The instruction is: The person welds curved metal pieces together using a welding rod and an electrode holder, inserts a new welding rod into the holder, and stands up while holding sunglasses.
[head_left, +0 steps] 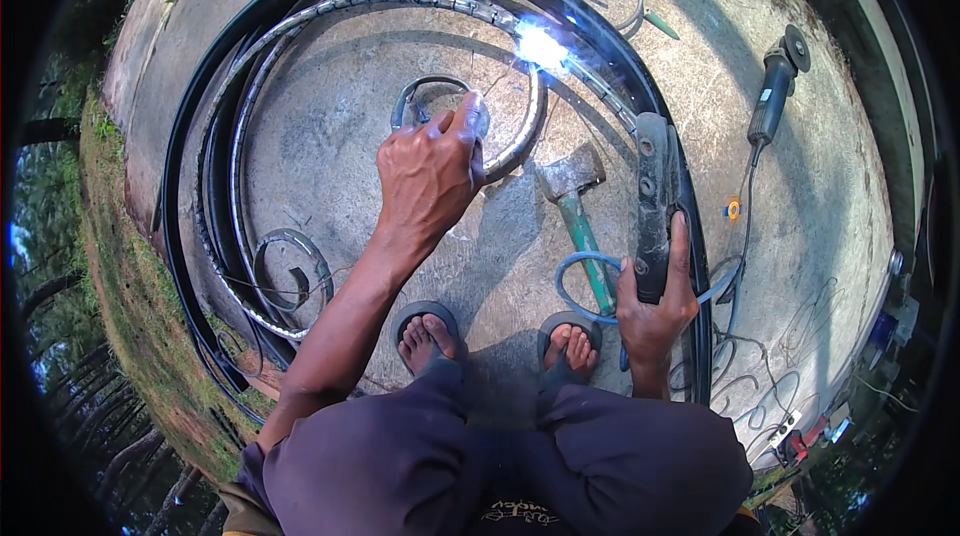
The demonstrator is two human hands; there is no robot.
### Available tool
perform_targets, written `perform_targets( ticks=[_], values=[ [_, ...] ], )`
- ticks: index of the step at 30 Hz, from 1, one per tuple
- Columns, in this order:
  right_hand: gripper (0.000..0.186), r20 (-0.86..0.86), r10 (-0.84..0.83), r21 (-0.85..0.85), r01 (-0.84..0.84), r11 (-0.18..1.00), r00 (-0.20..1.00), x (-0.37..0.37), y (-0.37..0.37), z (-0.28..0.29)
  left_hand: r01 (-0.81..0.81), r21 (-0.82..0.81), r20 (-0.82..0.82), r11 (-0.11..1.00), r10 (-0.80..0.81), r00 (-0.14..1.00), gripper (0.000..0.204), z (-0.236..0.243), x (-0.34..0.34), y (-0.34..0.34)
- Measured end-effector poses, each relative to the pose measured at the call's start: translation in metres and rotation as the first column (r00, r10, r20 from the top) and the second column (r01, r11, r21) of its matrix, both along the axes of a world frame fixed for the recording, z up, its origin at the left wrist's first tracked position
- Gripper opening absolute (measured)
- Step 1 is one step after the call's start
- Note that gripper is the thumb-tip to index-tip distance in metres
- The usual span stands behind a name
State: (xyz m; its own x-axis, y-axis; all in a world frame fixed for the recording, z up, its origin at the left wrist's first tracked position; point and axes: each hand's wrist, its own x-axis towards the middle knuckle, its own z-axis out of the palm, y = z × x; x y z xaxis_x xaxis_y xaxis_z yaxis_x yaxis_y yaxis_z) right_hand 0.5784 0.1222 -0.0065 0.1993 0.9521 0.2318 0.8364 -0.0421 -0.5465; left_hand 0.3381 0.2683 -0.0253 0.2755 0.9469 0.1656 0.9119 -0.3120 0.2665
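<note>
My left hand (425,161) is closed around a curled metal scroll (515,151); its far end curves up to a bright welding arc (542,46). The glare hides the joint there. My right hand (655,321) grips a black welding electrode holder (653,221), thumb and fingers on either side of its lower end. A thin rod reaches from the holder's top toward the arc. A large hoop of notched metal bar (375,0) passes by the arc. On the ground between my hands lies a hammer (582,236) with a green handle.
A thick black hoop (180,136) surrounds the work. An angle grinder (775,96) lies on the concrete at the right, near a small orange ring (733,209). Another scroll (322,271) is at left. Cables and a power strip (785,428) sit at lower right. My sandalled feet (428,341) are close by.
</note>
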Motion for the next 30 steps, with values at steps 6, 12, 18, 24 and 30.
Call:
perform_targets(
  ticks=[6, 12, 18, 24, 30],
  values=[
    [0.092, -0.716, -0.168, 0.033, 0.273, 0.961, 0.677, 0.023, -0.012, 0.041, 0.02, 0.127, 0.043, 0.992, -0.026, 0.999, 0.038, 0.026, 0.003, -0.001],
    [0.059, -0.938, 0.166, 0.296, 0.458, 0.838, 0.303, 0.099, -0.066, 0.118, 0.024, 0.132, 0.05, 0.991, -0.031, 0.998, 0.035, 0.052, 0.005, -0.002],
    [0.021, -0.974, -0.15, 0.033, 0.754, 0.656, 0.173, 0.155, -0.184, 0.113, 0.12, 0.069, -0.022, 0.99, -0.119, 0.993, 0.034, 0.072, 0.011, -0.009],
    [0.047, -0.078, -0.954, -0.293, 0.908, 0.3, 0.29, 0.234, -0.357, 0.087, 0.254, -0.03, -0.115, 0.967, -0.256, 0.96, 0.032, 0.072, 0.019, -0.007],
    [0.083, 0.758, -0.604, -0.207, 0.969, 0.138, 0.248, 0.252, -0.404, 0.158, 0.277, 0.063, -0.192, 0.959, -0.261, 0.946, 0.029, 0.081, 0.001, 0.016]
  ],
)
